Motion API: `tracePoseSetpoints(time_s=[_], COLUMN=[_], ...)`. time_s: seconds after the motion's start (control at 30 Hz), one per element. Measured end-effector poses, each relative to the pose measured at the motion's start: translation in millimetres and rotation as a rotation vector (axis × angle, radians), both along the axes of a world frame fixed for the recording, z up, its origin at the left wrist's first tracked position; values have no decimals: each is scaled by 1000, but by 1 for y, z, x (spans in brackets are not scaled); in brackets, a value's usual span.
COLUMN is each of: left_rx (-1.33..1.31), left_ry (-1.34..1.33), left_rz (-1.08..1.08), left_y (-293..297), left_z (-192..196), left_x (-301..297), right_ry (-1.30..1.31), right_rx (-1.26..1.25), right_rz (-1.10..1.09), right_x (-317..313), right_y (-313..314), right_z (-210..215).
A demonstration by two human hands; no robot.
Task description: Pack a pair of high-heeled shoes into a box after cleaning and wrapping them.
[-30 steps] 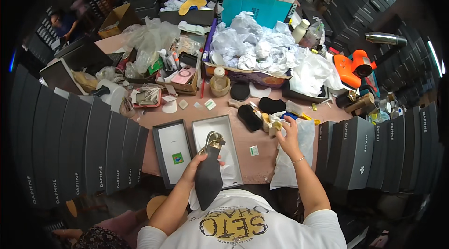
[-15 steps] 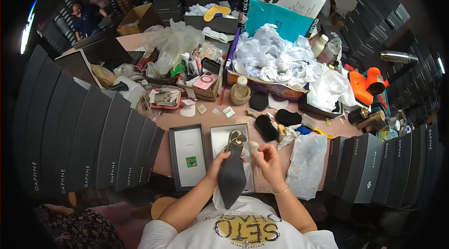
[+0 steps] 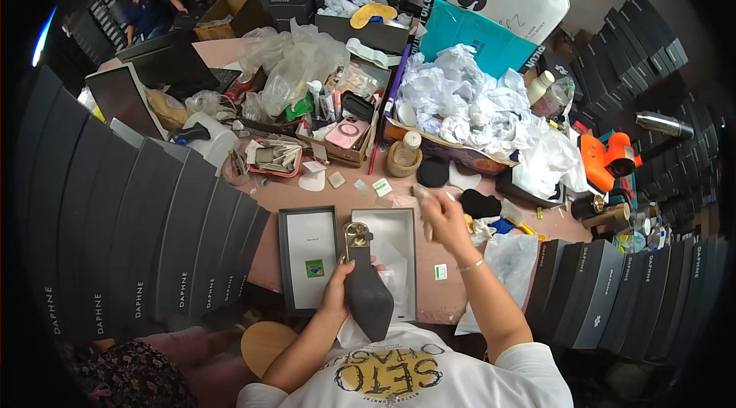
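A dark pointed shoe (image 3: 371,297) was pinched at lower centre of the frame by the thumb and fingers of the left hand (image 3: 336,290), over an open box (image 3: 399,230). Up and to the right, a small pale object (image 3: 418,193) was gripped by the curled right hand (image 3: 448,221). The shoe could be scuffed on the box's rim were the one-handed grip loosened. The shoe's far side was hidden; the pale object was too blurred to identify.

Matt shoe sole (image 3: 369,293), glossy metallic strap (image 3: 354,234)
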State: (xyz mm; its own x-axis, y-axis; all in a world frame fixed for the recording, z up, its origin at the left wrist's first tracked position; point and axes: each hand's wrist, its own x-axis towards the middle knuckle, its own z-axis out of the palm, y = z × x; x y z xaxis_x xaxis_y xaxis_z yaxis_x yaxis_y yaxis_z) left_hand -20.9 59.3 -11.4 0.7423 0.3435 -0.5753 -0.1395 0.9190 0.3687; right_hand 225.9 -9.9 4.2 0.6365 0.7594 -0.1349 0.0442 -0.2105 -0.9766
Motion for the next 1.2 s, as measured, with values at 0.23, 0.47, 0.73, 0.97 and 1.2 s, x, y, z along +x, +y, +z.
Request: tracePoseSetpoints(time_s=[0.23,0.47,0.73,0.97,1.2], left_rx=[-53,-65,-14,208,157], left_ry=[-44,-13,-45,-60,-69], left_rz=[55,114,91,26,41], left_y=[5,-1,7,5,-9], left_z=[-21,-30,-15,-14,-4], left_x=[15,17,15,25,17], right_ry=[-1016,-1060,-330,-386,-810], right_rx=[-69,9,256,309,12], right_rz=[-4,6,-527,-538,-132], right_x=[86,91,101,86,75], right_y=[87,103,44,43,84], right_z=[-20,-73,-64,-69,-53])
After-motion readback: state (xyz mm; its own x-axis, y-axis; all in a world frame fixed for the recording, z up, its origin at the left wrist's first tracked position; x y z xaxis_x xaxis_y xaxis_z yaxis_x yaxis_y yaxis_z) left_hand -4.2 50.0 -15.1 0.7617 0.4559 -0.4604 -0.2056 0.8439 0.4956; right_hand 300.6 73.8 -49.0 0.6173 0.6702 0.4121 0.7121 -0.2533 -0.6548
